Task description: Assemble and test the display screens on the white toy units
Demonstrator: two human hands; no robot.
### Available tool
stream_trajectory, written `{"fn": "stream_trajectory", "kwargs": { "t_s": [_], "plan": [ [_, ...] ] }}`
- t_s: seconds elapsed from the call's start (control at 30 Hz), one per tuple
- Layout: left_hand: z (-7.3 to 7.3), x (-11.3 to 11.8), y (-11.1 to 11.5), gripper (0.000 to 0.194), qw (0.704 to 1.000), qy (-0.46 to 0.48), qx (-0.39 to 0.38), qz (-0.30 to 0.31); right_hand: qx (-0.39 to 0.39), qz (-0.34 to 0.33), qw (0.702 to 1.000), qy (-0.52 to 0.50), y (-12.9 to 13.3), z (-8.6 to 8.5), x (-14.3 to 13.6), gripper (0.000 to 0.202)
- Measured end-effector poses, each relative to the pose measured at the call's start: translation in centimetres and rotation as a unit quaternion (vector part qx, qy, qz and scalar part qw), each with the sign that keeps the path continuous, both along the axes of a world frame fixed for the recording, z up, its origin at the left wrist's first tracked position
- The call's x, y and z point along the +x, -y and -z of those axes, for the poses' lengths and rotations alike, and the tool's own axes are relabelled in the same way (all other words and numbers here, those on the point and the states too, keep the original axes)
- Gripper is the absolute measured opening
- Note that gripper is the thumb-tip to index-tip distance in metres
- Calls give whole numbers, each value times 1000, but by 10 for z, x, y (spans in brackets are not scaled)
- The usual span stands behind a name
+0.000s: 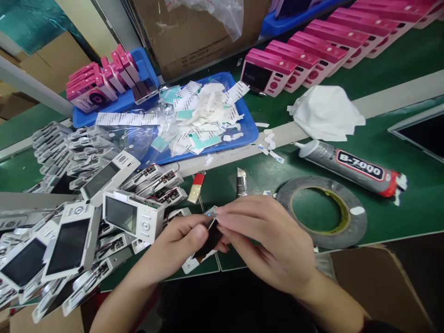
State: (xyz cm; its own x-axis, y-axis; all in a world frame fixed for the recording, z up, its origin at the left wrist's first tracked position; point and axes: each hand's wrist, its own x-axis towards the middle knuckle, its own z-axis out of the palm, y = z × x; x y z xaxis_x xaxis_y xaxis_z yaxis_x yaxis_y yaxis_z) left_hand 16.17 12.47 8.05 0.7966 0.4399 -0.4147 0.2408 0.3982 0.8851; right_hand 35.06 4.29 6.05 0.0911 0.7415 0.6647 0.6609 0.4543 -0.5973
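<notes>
A small device with a dark screen and white edges point(212, 239) is between my hands, near the table's front edge. My left hand point(180, 240) grips its left side, with the thumb on the dark screen. The closed fingers of my right hand point(267, 238) meet at the device's top corner, where a tiny blue spot shows. Whatever those fingertips pinch is too small to make out. Just beyond my hands lie a red and cream piece point(196, 187) and a dark tool with a clear tip point(242, 181).
White camera bodies point(71, 243) are heaped at left. A blue tray point(248, 132) holds paper scraps; another point(81, 119) holds pink cameras. More pink cameras point(274, 69) line the back right. A tape roll point(355, 222), glue tube point(360, 169) and white cloth point(326, 113) lie at right.
</notes>
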Motion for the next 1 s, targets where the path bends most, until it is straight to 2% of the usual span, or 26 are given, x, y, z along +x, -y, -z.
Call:
{"fn": "stream_trajectory", "kwargs": {
  "t_s": [0.13, 0.23, 0.37, 0.57, 0.7, 0.87, 1.0],
  "plan": [
    [3, -3, 1, 68, 999, -1, -48, 5, -8, 0, 1000, 23, 3, 2, -1, 28],
    [6, -4, 2, 71, 997, 3, -77, 7, -28, -9, 1000, -8, 3, 2, -3, 26],
    [9, -4, 5, 76, 994, -4, -110, -25, -55, 5, 997, -57, 5, 5, -9, 26],
    [12, -5, 7, 74, 985, 2, -162, -53, -55, 35, 998, -18, 13, 14, -16, 23],
    [12, -4, 7, 70, 991, 10, -122, -56, -50, 64, 997, 13, 24, 10, -17, 18],
    [9, -4, 7, 67, 994, 14, -89, -67, -86, 5, 995, 56, 34, -1, -22, 16],
    [8, -3, 8, 64, 994, 17, -78, -70, -98, 8, 992, 77, 34, -2, -32, 9]
  ]
}}
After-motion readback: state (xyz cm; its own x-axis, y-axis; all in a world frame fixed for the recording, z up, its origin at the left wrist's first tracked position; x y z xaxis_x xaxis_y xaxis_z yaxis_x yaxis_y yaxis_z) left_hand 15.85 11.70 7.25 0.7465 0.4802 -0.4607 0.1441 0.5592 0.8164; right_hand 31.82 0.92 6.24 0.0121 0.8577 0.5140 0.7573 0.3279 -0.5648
